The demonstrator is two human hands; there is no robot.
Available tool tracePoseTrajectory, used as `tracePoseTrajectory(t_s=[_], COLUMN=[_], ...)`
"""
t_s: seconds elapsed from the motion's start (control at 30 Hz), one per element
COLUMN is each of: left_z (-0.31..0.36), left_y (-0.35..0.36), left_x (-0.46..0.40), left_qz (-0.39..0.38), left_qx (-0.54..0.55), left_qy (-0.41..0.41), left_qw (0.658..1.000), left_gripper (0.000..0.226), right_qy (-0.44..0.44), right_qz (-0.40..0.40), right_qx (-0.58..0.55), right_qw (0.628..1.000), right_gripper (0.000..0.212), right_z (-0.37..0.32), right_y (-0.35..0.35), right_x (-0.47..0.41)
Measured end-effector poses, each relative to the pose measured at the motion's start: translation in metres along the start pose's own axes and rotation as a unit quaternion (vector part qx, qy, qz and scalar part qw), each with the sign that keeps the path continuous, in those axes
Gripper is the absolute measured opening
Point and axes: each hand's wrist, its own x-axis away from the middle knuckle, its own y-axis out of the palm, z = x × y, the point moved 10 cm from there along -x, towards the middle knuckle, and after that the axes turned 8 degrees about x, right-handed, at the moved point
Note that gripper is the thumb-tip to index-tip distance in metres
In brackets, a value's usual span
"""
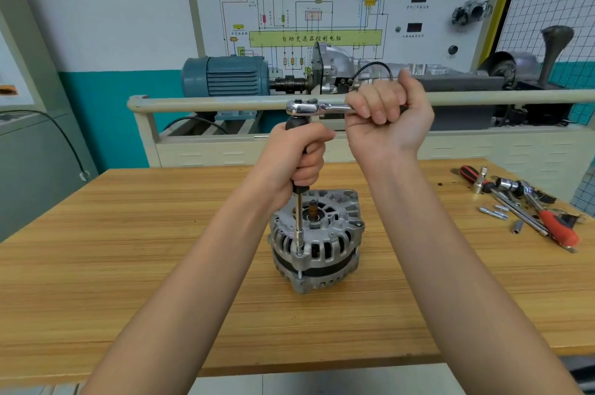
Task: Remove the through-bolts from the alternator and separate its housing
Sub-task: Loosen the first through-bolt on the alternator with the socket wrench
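Note:
A silver alternator (325, 243) stands shaft-up on the wooden table (128, 266). A long driver with a black handle and steel shaft (299, 224) stands upright, its socket seated on a through-bolt at the alternator's front left rim. My left hand (296, 159) grips the black handle. On top of that handle sits a chrome ratchet head (304, 107). My right hand (386, 114) is curled round the ratchet's handle, which points to the right. The bolt head itself is hidden by the socket.
Loose tools lie at the table's right end: a ratchet with an orange grip (557, 227), a red-and-black screwdriver (470, 174), sockets and several small bolts (494, 212). Behind the table stands a training rig with a blue motor (225, 76), a gearbox and a rail (209, 103).

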Motion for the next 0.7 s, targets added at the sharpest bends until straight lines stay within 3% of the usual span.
tracePoseTrajectory(t_s=[0.1,0.17,0.23,0.33,0.43,0.57,0.7], left_z=[0.005,0.008,0.012,0.014,0.012,0.011,0.008], left_y=[-0.012,-0.019,-0.022,-0.022,-0.02,-0.011,0.016], left_x=[0.001,0.004,0.007,0.009,0.007,0.002,0.005], left_qz=[0.089,0.162,0.207,0.216,0.17,0.042,-0.129], left_qx=[-0.008,-0.024,-0.043,-0.056,-0.039,-0.008,0.066], left_qy=[0.04,0.07,0.101,0.124,0.1,0.051,-0.005], left_qw=[0.995,0.984,0.972,0.967,0.98,0.998,0.989], left_gripper=[0.046,0.044,0.044,0.048,0.044,0.043,0.039], right_qy=[-0.099,-0.214,-0.329,-0.372,-0.315,-0.102,0.035], right_qz=[-0.058,-0.12,-0.167,-0.176,-0.166,-0.077,-0.002], right_qx=[0.113,0.208,0.294,0.334,0.293,0.154,-0.005], right_qw=[0.987,0.947,0.881,0.848,0.888,0.98,0.999], right_gripper=[0.053,0.042,0.032,0.034,0.033,0.055,0.056], right_z=[-0.011,-0.017,-0.017,-0.012,-0.016,-0.01,0.006], right_y=[0.021,0.045,0.065,0.074,0.069,0.034,0.008], right_x=[0.021,0.044,0.071,0.085,0.068,0.022,0.002])
